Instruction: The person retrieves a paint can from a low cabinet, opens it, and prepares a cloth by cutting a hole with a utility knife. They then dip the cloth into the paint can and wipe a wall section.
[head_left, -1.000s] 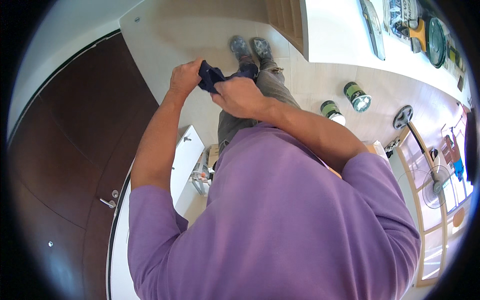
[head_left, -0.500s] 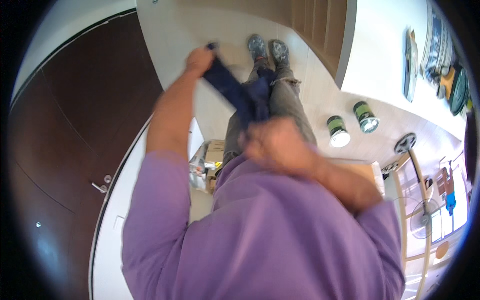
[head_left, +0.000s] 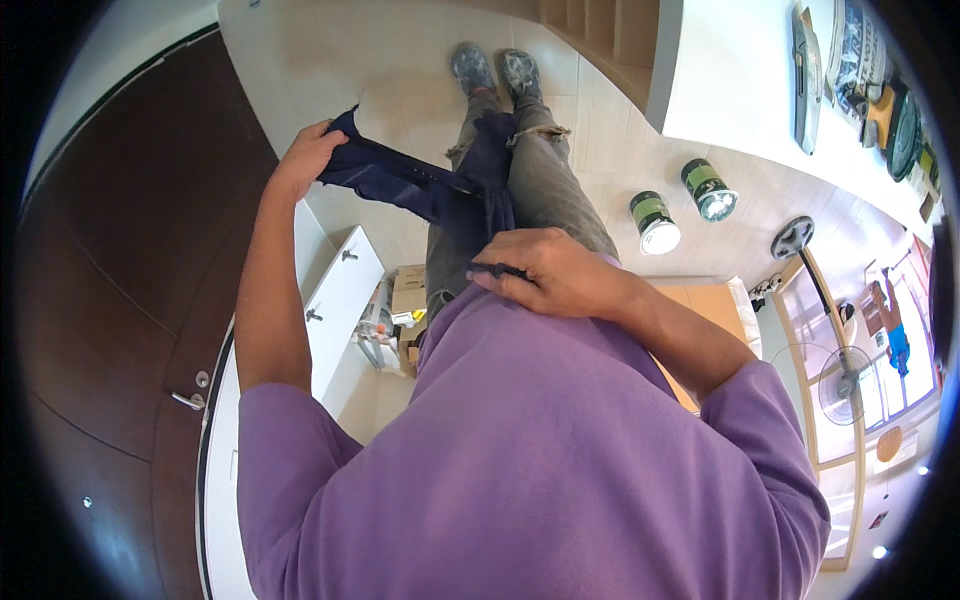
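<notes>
Two hands stretch navy cloth [head_left: 430, 185]; long axis upper-left to lower-right; left hand [head_left: 305, 155], right hand [head_left: 550, 275] fingers clamp ends.

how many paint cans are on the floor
2, side by side on the pale floor to the person's right, below the white counter: one can nearer the legs, the other can just beyond it. More may be hidden behind the body.

Pulled apart since a second ago: left hand [head_left: 305, 158] out, right hand [head_left: 545, 272] at waist, dark blue cloth [head_left: 420, 185] stretched.
</notes>
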